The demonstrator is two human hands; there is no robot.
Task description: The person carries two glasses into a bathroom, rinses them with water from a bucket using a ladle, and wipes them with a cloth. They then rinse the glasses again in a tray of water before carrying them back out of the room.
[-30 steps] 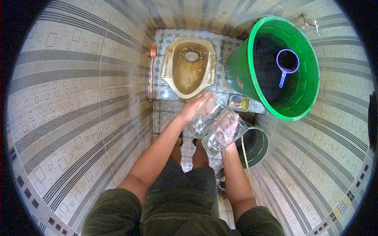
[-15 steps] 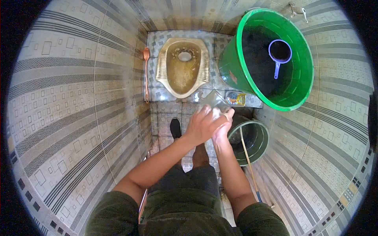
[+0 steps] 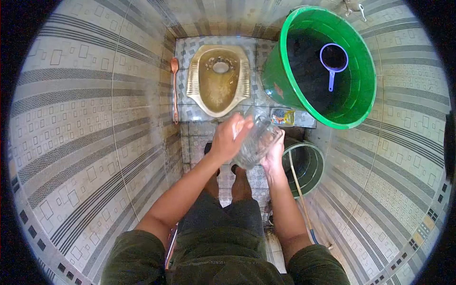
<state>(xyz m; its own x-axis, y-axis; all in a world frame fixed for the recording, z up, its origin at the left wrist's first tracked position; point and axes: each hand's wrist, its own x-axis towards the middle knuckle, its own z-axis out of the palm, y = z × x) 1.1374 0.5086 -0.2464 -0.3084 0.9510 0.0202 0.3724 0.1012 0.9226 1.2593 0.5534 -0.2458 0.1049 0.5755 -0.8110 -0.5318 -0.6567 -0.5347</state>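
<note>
A clear glass jar (image 3: 256, 145) is tilted in front of me, above the floor. My right hand (image 3: 274, 151) is closed round its right side. Just left of the jar, my left hand (image 3: 229, 137) has curled fingers, with a white, foamy-looking patch between thumb and fingers. What it holds is blurred and I cannot make it out. Whether the left fingertips touch the glass cannot be told.
A squat toilet (image 3: 218, 80) lies ahead, a copper-coloured brush (image 3: 175, 90) to its left. On the right stands a green tub (image 3: 285, 61) with a purple dipper (image 3: 331, 78). Below are a colourful packet (image 3: 283, 117) and a dark bucket (image 3: 319, 166) with a stick (image 3: 297, 183).
My left hand has moved left off the jar, where both hands were together. The jar has turned and come nearer to me, with more of it showing. My right hand still holds it.
</note>
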